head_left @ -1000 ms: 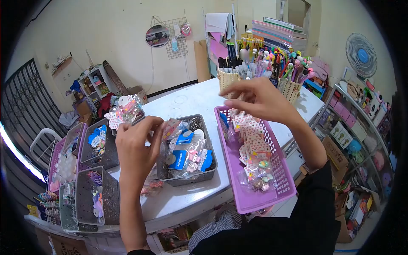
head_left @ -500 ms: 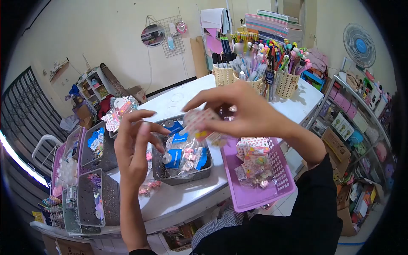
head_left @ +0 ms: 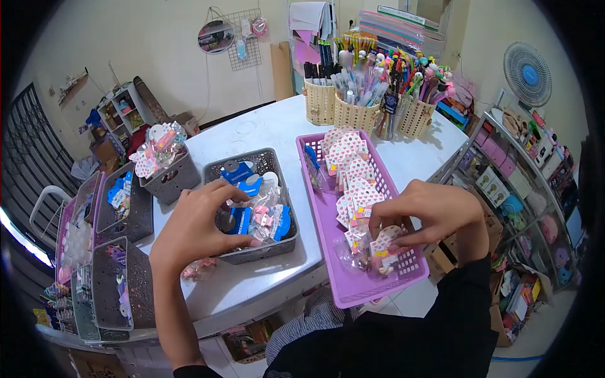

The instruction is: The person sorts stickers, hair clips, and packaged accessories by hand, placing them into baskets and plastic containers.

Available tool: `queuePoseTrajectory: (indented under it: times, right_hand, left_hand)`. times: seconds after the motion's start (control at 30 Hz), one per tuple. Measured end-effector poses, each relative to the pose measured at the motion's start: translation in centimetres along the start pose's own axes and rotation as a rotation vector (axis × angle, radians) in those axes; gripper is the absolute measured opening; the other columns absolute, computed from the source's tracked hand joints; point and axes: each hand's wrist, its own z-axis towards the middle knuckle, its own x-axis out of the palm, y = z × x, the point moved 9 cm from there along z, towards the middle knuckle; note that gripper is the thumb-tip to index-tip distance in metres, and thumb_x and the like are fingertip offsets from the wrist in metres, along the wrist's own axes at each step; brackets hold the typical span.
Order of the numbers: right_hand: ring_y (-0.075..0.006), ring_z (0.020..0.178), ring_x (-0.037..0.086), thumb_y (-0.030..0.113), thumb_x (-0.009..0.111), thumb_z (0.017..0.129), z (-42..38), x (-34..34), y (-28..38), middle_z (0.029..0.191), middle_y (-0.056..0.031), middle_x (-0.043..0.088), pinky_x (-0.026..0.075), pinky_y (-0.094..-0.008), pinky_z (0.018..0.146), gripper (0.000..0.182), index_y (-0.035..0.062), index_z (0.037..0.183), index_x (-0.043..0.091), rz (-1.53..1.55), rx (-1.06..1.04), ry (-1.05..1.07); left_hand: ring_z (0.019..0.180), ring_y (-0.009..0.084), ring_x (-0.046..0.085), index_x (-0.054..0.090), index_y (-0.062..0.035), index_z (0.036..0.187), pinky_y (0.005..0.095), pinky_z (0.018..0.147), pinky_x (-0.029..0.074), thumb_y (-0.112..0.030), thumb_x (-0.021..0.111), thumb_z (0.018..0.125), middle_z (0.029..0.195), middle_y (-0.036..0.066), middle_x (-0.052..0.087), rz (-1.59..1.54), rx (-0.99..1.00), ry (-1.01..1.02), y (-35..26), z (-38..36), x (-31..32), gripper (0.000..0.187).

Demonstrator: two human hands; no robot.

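Note:
My right hand (head_left: 428,217) pinches a heart-patterned card packet (head_left: 386,242) at the near end of the purple basket (head_left: 343,296). More heart-patterned packets (head_left: 346,151) lie in a row along that basket, with a blue-topped packet (head_left: 313,160) at its far left. Over the left side of the grey basket (head_left: 268,253), my left hand (head_left: 201,220) is held with thumb and fingers apart, holding nothing. Blue-card packets (head_left: 239,220) and clear bags with pink pieces (head_left: 265,217) fill the grey basket.
Woven cups of pens (head_left: 357,116) stand at the table's back. Smaller grey baskets (head_left: 170,183) with packets are at the left. A small pink packet (head_left: 198,269) lies near the front edge. Shelves (head_left: 504,183) and a fan (head_left: 528,74) are at the right.
My right hand has moved from above the table's middle down into the purple basket with the packet. My left hand has moved slightly left and lower. The view has shifted, showing more of the purple basket.

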Motion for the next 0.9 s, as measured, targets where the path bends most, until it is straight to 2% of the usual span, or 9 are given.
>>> queuePoseTrajectory:
  times: [0.13,0.2,0.33,0.47,0.53,0.63,0.7,0.73,0.9]
  right_hand:
    - [-0.0267,0.071,0.059,0.007,0.064,0.063,0.4,0.6,0.0,0.074,-0.0092,0.059,0.045,-0.0357,0.058,0.026,0.0046,0.086,0.052,-0.208,-0.015,-0.029]
    - [-0.0288,0.081,0.057,0.008,0.065,0.062,0.3,0.3,0.0,0.080,-0.0098,0.058,0.044,-0.0388,0.063,0.027,0.0043,0.086,0.053,-0.383,0.080,-0.058]
    - [-0.0293,0.082,0.056,0.010,0.065,0.065,1.1,-1.0,1.1,0.081,-0.0106,0.056,0.044,-0.0393,0.065,0.025,0.0036,0.086,0.053,-0.605,0.150,-0.064]
    - [-0.0311,0.081,0.054,0.016,0.061,0.074,4.2,-3.4,3.8,0.080,-0.0138,0.055,0.043,-0.0403,0.070,0.022,0.0008,0.086,0.052,-0.469,-0.096,-0.287]
    - [-0.0296,0.082,0.054,0.018,0.059,0.076,7.0,-3.3,4.6,0.086,-0.0117,0.055,0.042,-0.0382,0.071,0.026,0.0026,0.095,0.051,-0.421,-0.221,-0.426]
    - [-0.0306,0.080,0.055,0.020,0.059,0.077,11.2,-2.3,4.1,0.084,-0.0140,0.057,0.042,-0.0396,0.072,0.033,0.0003,0.101,0.048,-0.444,-0.258,-0.466]
    - [-0.0300,0.073,0.057,0.018,0.062,0.074,13.8,-0.8,3.1,0.078,-0.0160,0.059,0.044,-0.0384,0.067,0.039,-0.0025,0.104,0.047,-0.290,-0.238,-0.265]
    - [-0.0300,0.073,0.057,0.018,0.062,0.074,14.2,-0.8,3.3,0.078,-0.0160,0.059,0.044,-0.0384,0.067,0.039,-0.0025,0.104,0.047,-0.293,-0.241,-0.268]
    - [-0.0180,0.066,0.061,0.005,0.063,0.070,14.3,-3.0,2.9,0.070,-0.0114,0.060,0.047,-0.0286,0.056,0.040,0.0001,0.107,0.048,0.048,-0.185,-0.364]
  left_hand:
    - [0.080,0.0228,0.056,0.059,-0.0065,0.086,0.0331,0.071,0.040,-0.034,0.078,0.052,0.086,0.007,0.058,-0.066,0.021,-0.001,0.3,0.3,0.0,0.047]
    - [0.077,0.0224,0.056,0.059,-0.0059,0.085,0.0327,0.069,0.042,-0.032,0.079,0.051,0.084,0.008,0.058,-0.094,0.028,-0.012,0.6,0.4,-0.1,0.047]
    - [0.070,0.0223,0.055,0.057,-0.0040,0.083,0.0323,0.064,0.045,-0.029,0.080,0.049,0.078,0.009,0.056,-0.109,0.059,-0.032,0.7,0.4,-0.2,0.048]
    - [0.068,0.0211,0.054,0.056,-0.0017,0.085,0.0314,0.063,0.044,-0.028,0.081,0.050,0.075,0.009,0.055,-0.161,0.053,-0.017,1.1,0.5,-0.1,0.051]
    - [0.067,0.0195,0.054,0.055,-0.0005,0.086,0.0305,0.063,0.044,-0.027,0.081,0.050,0.073,0.009,0.054,-0.213,0.014,-0.005,0.7,0.5,-0.4,0.052]
    - [0.067,0.0168,0.054,0.053,0.0016,0.092,0.0288,0.062,0.045,-0.024,0.082,0.051,0.072,0.009,0.053,-0.250,0.005,0.014,0.9,0.5,-0.3,0.056]
    - [0.067,0.0156,0.054,0.052,0.0024,0.096,0.0279,0.062,0.045,-0.023,0.082,0.052,0.072,0.008,0.053,-0.230,0.034,0.017,1.2,0.5,-0.4,0.059]
    - [0.070,0.0135,0.052,0.051,0.0004,0.101,0.0261,0.066,0.043,-0.020,0.081,0.053,0.077,0.006,0.053,-0.242,-0.002,0.046,1.7,0.4,-0.2,0.061]
    - [0.082,0.0123,0.052,0.044,-0.0044,0.117,0.0279,0.075,0.043,-0.017,0.078,0.059,0.095,0.006,0.053,-0.409,-0.035,-0.045,3.2,0.2,-0.9,0.069]
